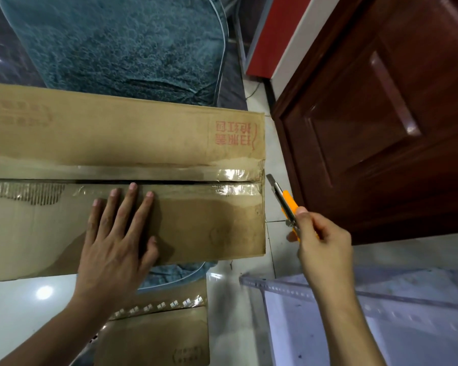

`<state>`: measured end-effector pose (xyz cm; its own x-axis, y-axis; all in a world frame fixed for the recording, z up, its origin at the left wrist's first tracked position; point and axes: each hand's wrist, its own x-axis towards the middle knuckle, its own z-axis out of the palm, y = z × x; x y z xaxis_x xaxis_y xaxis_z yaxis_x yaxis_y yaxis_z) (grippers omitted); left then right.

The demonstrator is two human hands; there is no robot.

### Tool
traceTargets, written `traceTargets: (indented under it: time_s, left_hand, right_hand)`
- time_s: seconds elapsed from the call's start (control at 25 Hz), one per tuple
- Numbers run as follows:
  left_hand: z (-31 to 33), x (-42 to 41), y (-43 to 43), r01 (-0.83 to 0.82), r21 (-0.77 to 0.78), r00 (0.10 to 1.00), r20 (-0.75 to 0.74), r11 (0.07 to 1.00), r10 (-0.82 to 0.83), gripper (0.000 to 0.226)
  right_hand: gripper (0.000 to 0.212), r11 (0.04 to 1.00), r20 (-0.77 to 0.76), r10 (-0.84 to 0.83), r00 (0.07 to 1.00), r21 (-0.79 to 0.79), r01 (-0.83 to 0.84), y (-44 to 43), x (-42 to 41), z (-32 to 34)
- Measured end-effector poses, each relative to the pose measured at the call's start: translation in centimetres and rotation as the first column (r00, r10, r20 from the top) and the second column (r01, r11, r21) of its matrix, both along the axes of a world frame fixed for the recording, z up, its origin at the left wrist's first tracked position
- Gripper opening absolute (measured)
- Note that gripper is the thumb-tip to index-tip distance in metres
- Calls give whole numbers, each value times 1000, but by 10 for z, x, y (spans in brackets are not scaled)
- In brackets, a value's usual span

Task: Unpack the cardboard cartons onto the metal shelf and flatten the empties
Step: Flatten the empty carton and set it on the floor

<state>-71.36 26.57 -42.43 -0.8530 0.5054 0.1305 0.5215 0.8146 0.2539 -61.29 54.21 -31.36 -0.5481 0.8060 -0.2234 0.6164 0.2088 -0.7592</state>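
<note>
A large cardboard carton (143, 133) is seen lying flat across the middle of the view, its two top flaps met along a dark lengthwise seam (169, 181), with clear tape (235, 175) glinting over the seam's right end and red printed characters (235, 136) set on the far flap near the carton's right edge. Beyond the carton's far side a teal textured mat (117, 43) is spread, part of it being covered by the carton. To the right of the carton a dark red-brown panelled door (381, 128) is seen, with pale floor tiles (270, 159) between the two. Off the carton's near right corner the metal shelf (381, 313) is found, blurred, with a perforated angle bar along its edge. On the near side of the carton a smaller carton (156, 339) is laid on the glossy floor, a taped strip running across its top. The left hand (117, 244) is pressed flat on the large carton's near flap, fingers straight and spread, their tips just short of the seam. The right hand (322, 244) is held off the carton's right edge, fingers curled round an orange utility knife (286, 204). The knife's blade is extended and its tip is pointed at the seam's right end, just beside the carton's edge; whether it touches cannot be told.
</note>
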Motion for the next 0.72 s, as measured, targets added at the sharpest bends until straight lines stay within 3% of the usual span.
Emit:
traceTargets:
  time_s: [0.72]
  left_hand:
    - [1, -1, 5, -17, -39, 1000, 5, 999, 17, 72]
  right_hand:
    - [35, 996, 13, -8, 1000, 92, 7, -16, 1, -19]
